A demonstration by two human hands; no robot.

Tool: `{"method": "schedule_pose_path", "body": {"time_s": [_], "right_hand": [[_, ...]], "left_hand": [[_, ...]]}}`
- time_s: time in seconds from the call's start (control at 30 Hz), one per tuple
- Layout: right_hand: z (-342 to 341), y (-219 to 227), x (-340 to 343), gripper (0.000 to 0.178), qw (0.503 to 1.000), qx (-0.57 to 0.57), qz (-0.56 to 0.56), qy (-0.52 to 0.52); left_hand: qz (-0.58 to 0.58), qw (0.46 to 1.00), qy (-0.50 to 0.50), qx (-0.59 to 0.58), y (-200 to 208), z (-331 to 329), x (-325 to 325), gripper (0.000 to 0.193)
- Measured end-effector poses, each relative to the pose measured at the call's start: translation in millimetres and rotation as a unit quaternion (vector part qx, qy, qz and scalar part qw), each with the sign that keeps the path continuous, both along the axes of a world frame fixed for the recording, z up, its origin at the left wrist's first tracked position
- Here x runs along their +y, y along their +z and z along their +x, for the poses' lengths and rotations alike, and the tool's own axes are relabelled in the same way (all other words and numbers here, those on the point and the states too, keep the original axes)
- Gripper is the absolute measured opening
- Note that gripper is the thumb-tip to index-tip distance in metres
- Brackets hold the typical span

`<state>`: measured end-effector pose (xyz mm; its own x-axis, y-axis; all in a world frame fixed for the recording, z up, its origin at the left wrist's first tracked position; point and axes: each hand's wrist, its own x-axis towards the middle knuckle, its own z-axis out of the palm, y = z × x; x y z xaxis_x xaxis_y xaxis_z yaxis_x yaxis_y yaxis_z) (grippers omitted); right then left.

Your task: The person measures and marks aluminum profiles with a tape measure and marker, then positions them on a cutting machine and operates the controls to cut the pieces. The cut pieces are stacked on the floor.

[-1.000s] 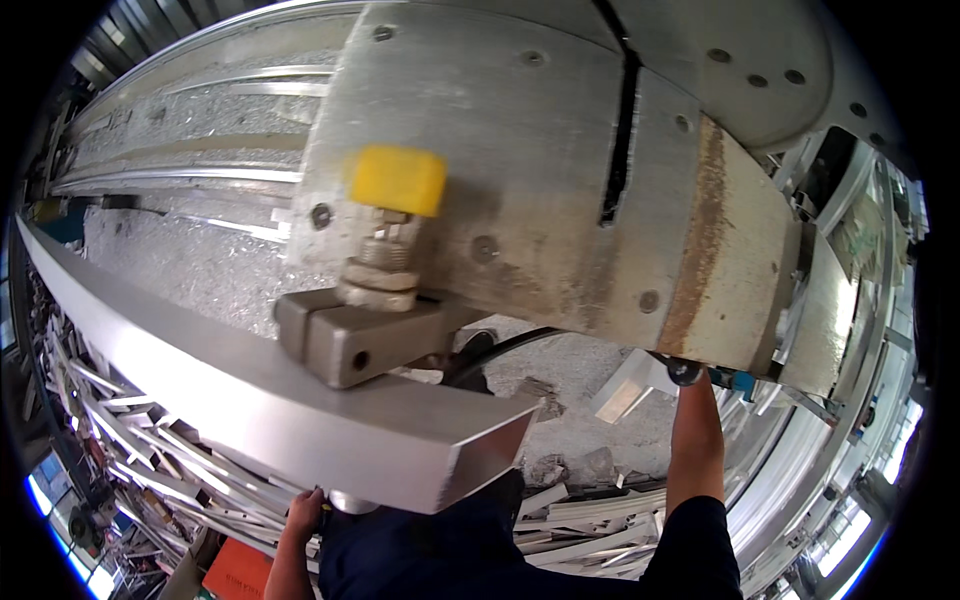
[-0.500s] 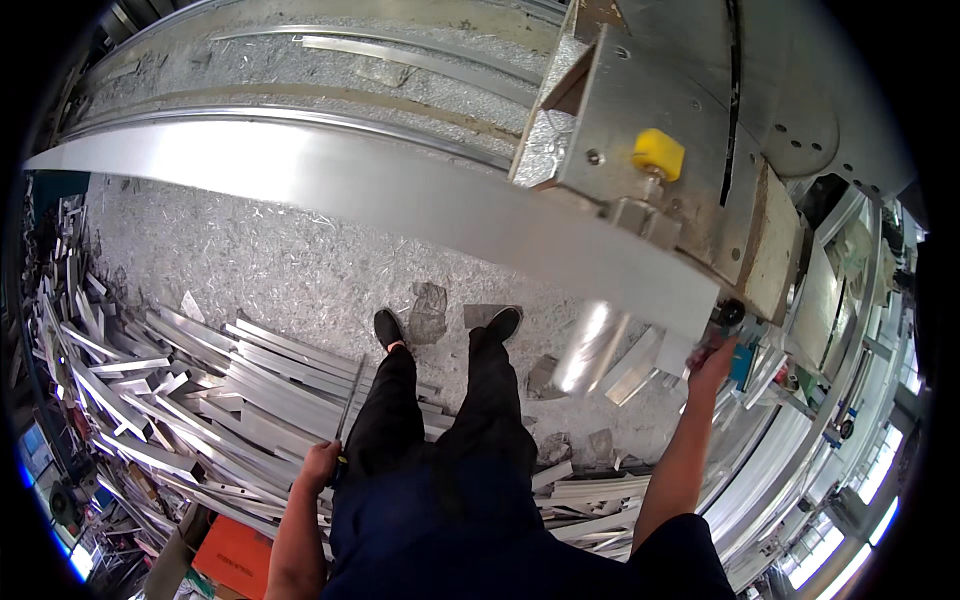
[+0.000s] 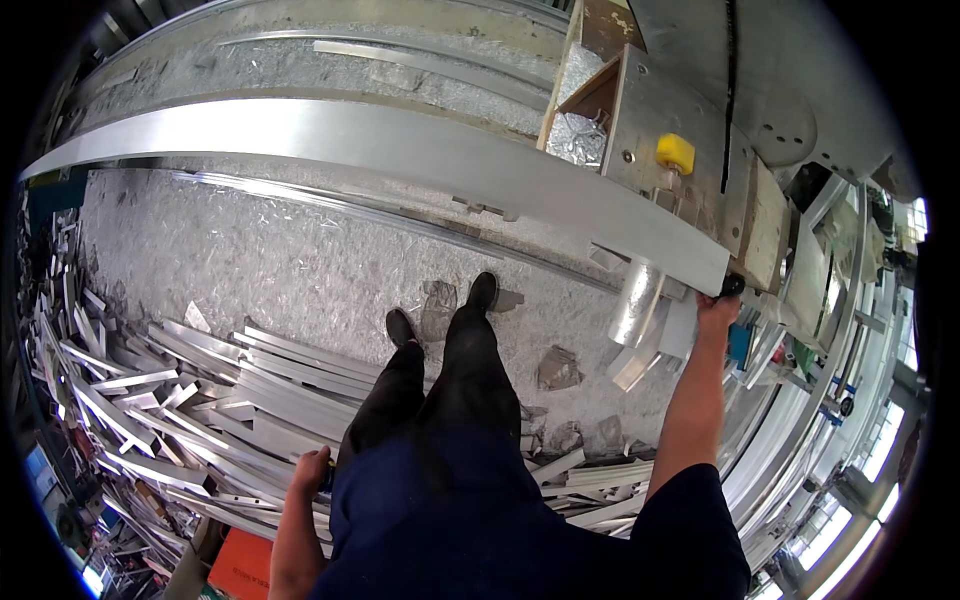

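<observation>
A long, wide aluminium beam runs across the view and ends at the right beside a metal machine table. My right hand reaches up to that end, its fingers closed at a black knob and partly hidden there. Down by my left thigh, my left hand is closed round a black-and-yellow hand tool. Most of this tool is hidden by my hand and leg, so its kind does not show.
Aluminium profiles lie heaped on the floor at left, with more behind my legs. A yellow knob stands on the machine. Below the beam hangs a silvery cylinder. An orange box sits at lower left; scraps and shavings litter the floor.
My feet have stepped, the right one going forward. The beam's end sits higher and further right in view, with my right hand along it. The tool's thin shaft no longer shows.
</observation>
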<state>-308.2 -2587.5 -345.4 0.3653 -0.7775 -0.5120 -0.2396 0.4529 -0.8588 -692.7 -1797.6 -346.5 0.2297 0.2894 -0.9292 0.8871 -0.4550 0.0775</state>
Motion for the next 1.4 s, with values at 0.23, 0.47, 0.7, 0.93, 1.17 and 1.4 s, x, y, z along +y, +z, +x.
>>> {"method": "schedule_pose_path", "body": {"time_s": [0.23, 0.47, 0.7, 0.93, 1.17, 1.4], "right_hand": [[7, 15, 51, 0.039, 0.991, -0.078, -0.105, -0.030], [15, 20, 54, 0.034, 0.990, -0.060, -0.112, -0.055], [5, 18, 42, 0.023, 0.991, -0.087, -0.101, 0.002], [3, 22, 54, 0.027, 0.990, -0.081, -0.106, 0.050], [-1, 25, 73, 0.033, 0.992, -0.061, -0.099, 0.050], [-3, 32, 95, 0.035, 0.993, -0.053, -0.099, 0.047]], "left_hand": [[0.007, 0.994, 0.103, -0.029, 13, 45, -42, 0.047], [-0.003, 0.987, 0.158, -0.032, 8, 43, -46, 0.045], [0.011, 0.996, -0.005, -0.091, -15, -23, 5, 0.047], [0.015, 0.988, 0.149, -0.026, -11, -23, 20, 0.045], [0.005, 0.986, 0.168, -0.018, -17, -41, 33, 0.046], [-0.008, 0.986, 0.156, -0.049, -7, -40, 25, 0.047]]}}
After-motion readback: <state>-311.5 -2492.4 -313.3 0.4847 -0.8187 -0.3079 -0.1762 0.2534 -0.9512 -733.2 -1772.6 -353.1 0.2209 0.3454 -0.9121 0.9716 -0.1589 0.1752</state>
